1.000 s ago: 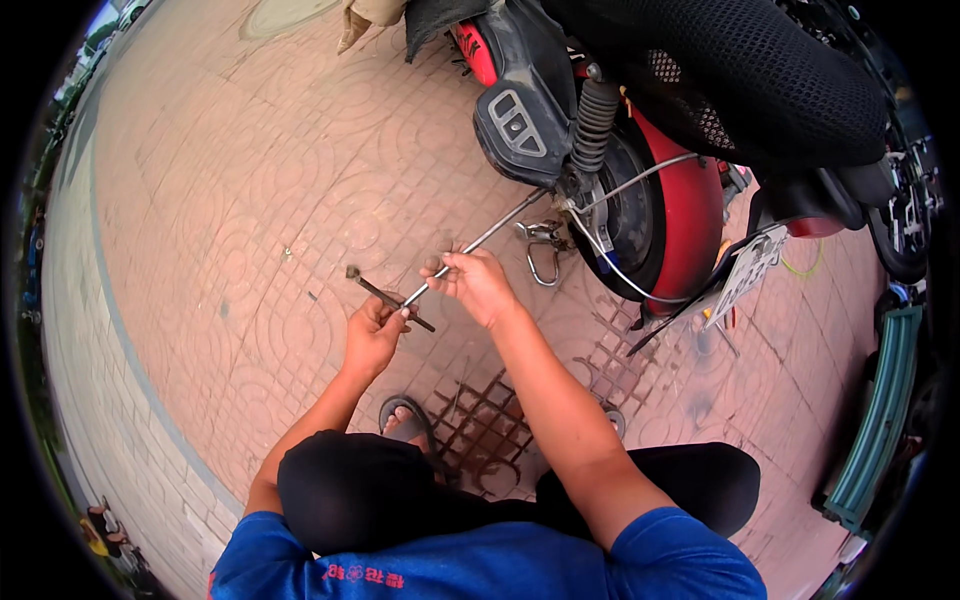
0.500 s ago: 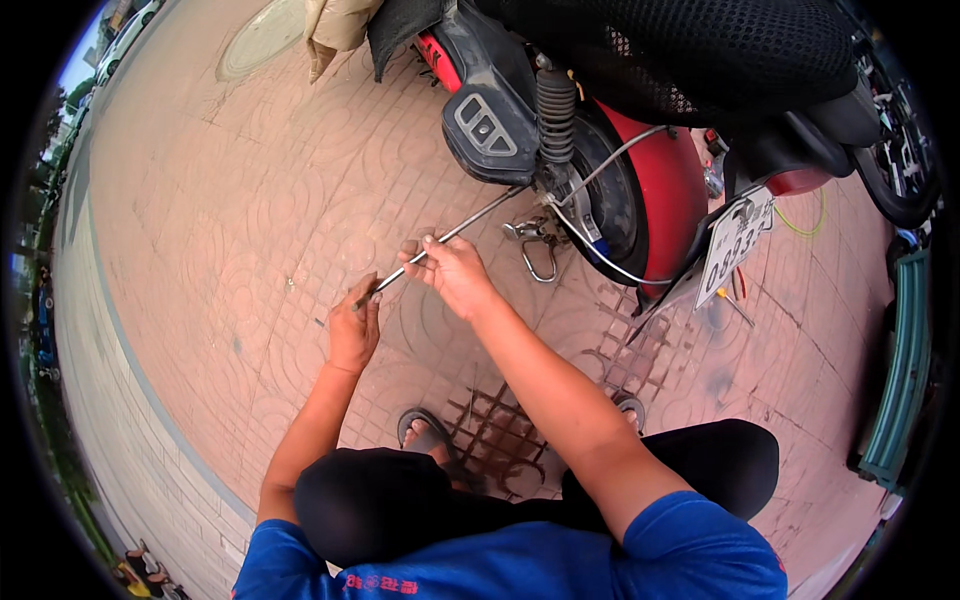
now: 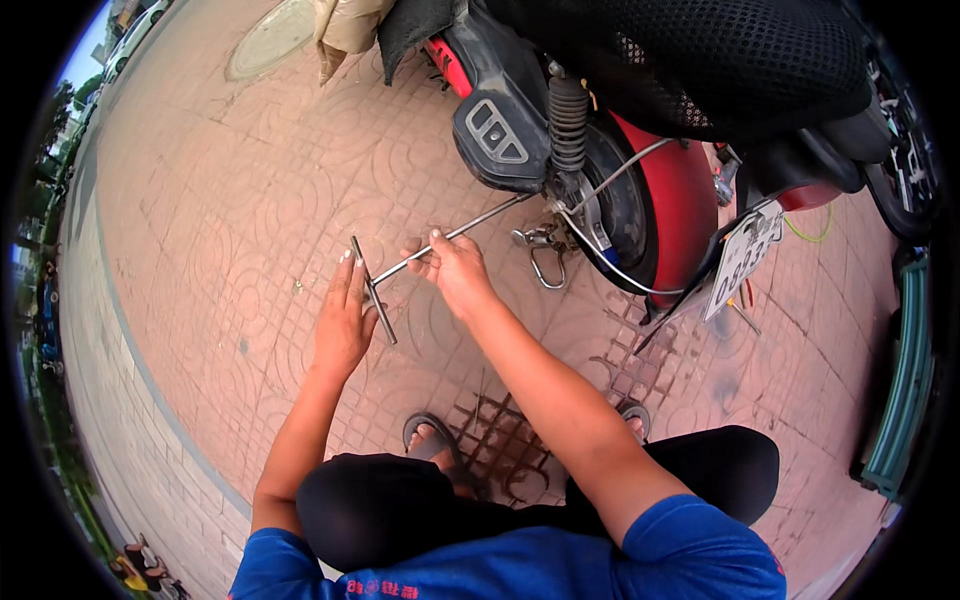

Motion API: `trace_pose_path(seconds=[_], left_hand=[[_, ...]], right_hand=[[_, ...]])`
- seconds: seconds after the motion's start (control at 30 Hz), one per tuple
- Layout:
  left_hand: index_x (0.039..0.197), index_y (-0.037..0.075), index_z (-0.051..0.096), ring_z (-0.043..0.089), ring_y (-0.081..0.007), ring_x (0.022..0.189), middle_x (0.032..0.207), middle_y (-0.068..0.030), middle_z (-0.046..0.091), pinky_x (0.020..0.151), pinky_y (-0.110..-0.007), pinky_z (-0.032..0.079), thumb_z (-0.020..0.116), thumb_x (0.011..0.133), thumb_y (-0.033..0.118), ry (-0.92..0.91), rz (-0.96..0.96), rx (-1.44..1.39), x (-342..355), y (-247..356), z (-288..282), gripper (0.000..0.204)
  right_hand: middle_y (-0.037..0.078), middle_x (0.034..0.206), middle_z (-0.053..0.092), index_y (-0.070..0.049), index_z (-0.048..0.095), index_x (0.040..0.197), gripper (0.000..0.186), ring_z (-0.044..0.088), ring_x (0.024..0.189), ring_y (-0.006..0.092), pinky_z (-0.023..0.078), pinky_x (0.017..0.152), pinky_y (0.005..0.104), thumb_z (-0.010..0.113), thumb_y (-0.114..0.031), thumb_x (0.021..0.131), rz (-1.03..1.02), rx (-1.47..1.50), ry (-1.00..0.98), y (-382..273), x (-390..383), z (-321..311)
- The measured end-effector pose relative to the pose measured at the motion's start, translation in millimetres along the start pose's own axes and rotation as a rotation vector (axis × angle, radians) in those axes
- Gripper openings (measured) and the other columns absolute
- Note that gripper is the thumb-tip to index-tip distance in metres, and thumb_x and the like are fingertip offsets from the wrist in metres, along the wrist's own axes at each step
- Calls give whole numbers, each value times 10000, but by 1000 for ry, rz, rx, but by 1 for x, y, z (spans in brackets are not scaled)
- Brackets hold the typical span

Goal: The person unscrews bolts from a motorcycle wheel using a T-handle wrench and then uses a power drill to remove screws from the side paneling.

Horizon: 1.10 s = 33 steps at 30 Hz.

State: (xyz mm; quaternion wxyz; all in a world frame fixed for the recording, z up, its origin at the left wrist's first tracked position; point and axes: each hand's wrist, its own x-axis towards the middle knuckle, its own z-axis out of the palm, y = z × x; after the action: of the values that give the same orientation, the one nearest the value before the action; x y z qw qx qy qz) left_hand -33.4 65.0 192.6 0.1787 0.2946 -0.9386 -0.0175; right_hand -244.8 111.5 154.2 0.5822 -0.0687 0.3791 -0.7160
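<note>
- left hand (image 3: pixel 343 325) is open, fingers straight at the t-handle wrench's (image 3: pixel 492 216) crossbar (image 3: pixel 383 315)
- right hand (image 3: pixel 460 275) pinches its shaft
- wrench slants, far end at the red scooter's (image 3: pixel 682 205) rear wheel

The far end of the T-handled wrench (image 3: pixel 480 217) goes among dark parts near the rear wheel (image 3: pixel 625 222), and one cannot tell what it meets there. The scooter (image 3: pixel 492 135) is cut by the upper edge; its red mudguard (image 3: pixel 672 200) covers part of the wheel. The left knee (image 3: pixel 365 500) hides the back of one sandal (image 3: pixel 455 462). At lower left, a yellow and dark shape (image 3: pixel 137 570) is too small to recognise.
</note>
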Motion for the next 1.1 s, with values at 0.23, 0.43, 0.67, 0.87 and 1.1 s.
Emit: trace_pose_path(seconds=[0.23, 0.43, 0.67, 0.87, 1.1], left_hand=[[1218, -50, 623, 721, -310, 950, 1106, -171, 723, 749, -373, 591, 629, 1024, 258, -59, -361, -544, 4, -24, 38, 364], [1275, -60, 609, 749, -296, 813, 996, -182, 754, 669, -358, 603, 581, 1064, 310, -108, -1058, -1250, 12, -16, 28, 426], [1557, -10, 357, 629, -386, 1252, 1463, -252, 544, 1025, -460, 533, 675, 943, 63, -48, 117, 6, 7, -15, -4, 695], [1056, -5, 668, 676, -233, 664, 791, -80, 727, 605, -382, 535, 516, 1089, 357, -29, -744, -890, 28, -26, 26, 394], [1516, -25, 440, 722, -351, 962, 1201, -219, 698, 853, -449, 590, 595, 995, 87, 2, -296, -334, 15, -28, 6, 555]], right_hand=[[159, 1053, 680, 6, 530, 1064, 216, 727, 938, 236, 641, 801, 331, 458, -191, 1116, -17, -25, 14, 7, 6, 4], [160, 1038, 685, 3, 528, 1062, 230, 727, 926, 234, 636, 809, 324, 459, -209, 1119, 16, -54, 130, 8, 1, 8], [174, 1065, 696, -10, 522, 1091, 226, 728, 1009, 271, 621, 850, 343, 454, -222, 1125, -17, 15, 49, 0, 4, 4], [192, 1115, 677, 21, 511, 1098, 240, 726, 1014, 298, 630, 865, 364, 451, -210, 1125, -3, -5, 81, -2, 10, 14], [207, 1117, 676, 32, 506, 1109, 239, 725, 1013, 314, 638, 853, 372, 452, -201, 1124, -9, -32, 92, -8, 8, -4]])
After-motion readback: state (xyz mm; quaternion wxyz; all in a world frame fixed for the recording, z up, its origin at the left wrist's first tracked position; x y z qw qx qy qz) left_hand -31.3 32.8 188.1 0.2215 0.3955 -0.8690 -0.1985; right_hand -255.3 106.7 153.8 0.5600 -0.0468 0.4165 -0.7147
